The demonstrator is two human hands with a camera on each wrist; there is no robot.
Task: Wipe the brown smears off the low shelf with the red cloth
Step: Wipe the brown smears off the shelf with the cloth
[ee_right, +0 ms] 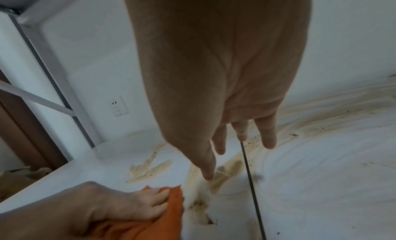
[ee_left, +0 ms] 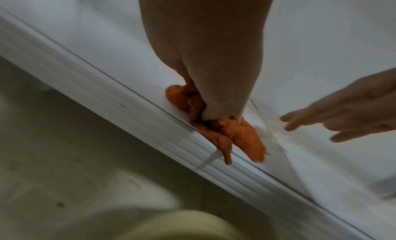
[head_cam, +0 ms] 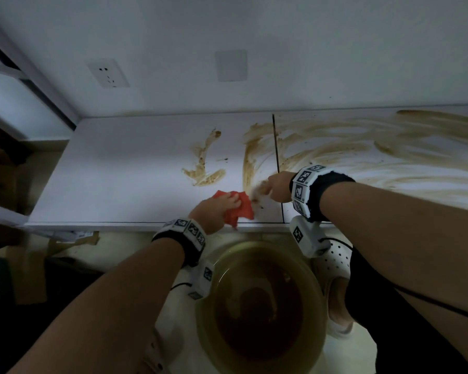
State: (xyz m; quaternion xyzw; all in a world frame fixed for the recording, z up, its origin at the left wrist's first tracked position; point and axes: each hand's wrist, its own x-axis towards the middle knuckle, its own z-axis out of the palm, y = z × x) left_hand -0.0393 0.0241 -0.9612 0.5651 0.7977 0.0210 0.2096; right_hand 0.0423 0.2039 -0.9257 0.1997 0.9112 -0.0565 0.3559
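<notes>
The red cloth (head_cam: 244, 209) lies bunched at the front edge of the white low shelf (head_cam: 119, 171), partly over the lip. My left hand (head_cam: 222, 205) grips it, fingers curled over the top (ee_right: 150, 203). Brown smears (head_cam: 203, 168) streak the shelf just beyond the cloth, and a long one (head_cam: 250, 157) runs beside the dark seam (head_cam: 276, 141). Wide swirls (head_cam: 389, 149) cover the right panel. My right hand (head_cam: 270, 187) hovers over the seam just right of the cloth, fingers (ee_right: 220, 147) straight and pointing down, holding nothing.
A yellowish basin (head_cam: 204, 314) of dark brown water stands on the floor below the shelf edge, between my white shoes (head_cam: 335, 265). A wall outlet (head_cam: 108, 74) sits above the shelf's left part. Cardboard (head_cam: 0, 171) and a metal frame (head_cam: 38, 85) crowd the left.
</notes>
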